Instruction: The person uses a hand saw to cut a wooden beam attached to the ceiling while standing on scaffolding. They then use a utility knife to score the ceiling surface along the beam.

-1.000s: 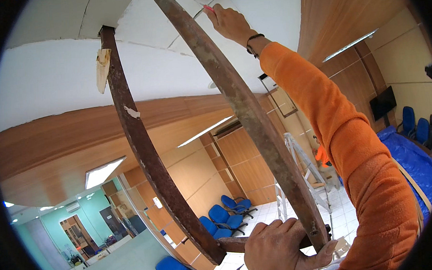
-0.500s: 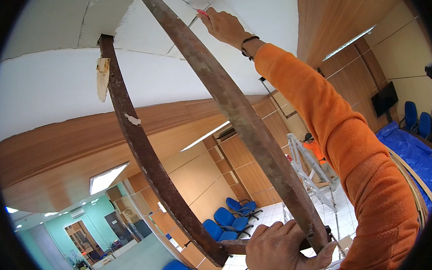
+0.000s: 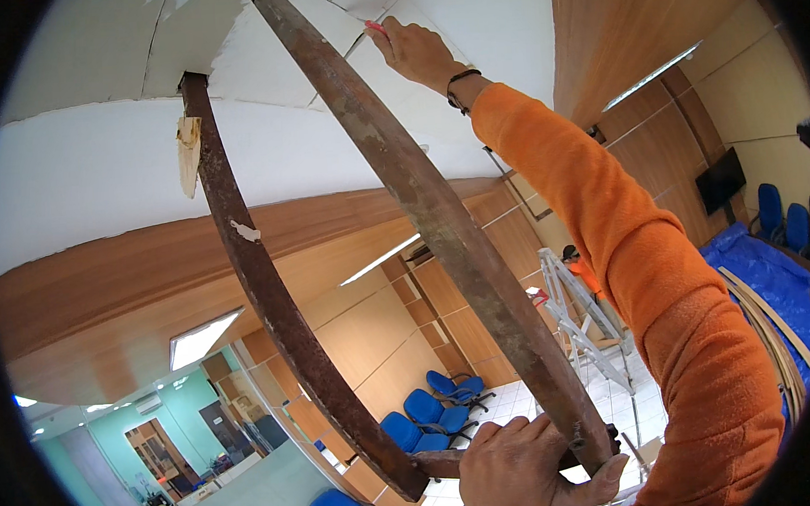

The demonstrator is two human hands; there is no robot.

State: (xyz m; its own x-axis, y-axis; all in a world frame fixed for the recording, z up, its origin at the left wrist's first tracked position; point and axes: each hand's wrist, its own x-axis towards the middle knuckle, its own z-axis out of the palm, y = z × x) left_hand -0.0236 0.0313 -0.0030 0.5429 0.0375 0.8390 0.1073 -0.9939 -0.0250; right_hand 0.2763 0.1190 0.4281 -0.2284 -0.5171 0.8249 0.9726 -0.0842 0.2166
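My left hand [image 3: 517, 467] grips a rusty metal crossbar [image 3: 434, 464] at the bottom, its thumb at the foot of a long, mottled steel bar [image 3: 425, 197] that runs up toward the ceiling. My right hand [image 3: 408, 47], on the orange-sleeved arm, is raised to the white ceiling panels [image 3: 467, 30], closed on a small pink-handled tool [image 3: 374, 25] at a dark seam, whose tip is too small to make out. A second rusty upright [image 3: 240, 243] hangs at left, with torn pale scraps [image 3: 189, 152] stuck to it.
An aluminium stepladder [image 3: 568, 309] stands below, a person in orange [image 3: 589, 275] behind it. Blue office chairs [image 3: 427, 408] line the wooden wall. At right lie a blue tarp [image 3: 735, 249] and several long strips [image 3: 761, 326], near a black screen [image 3: 720, 180].
The view has shifted slightly, and my right hand appears a little lower and further left, still at the ceiling seam. The person behind the ladder has changed posture.
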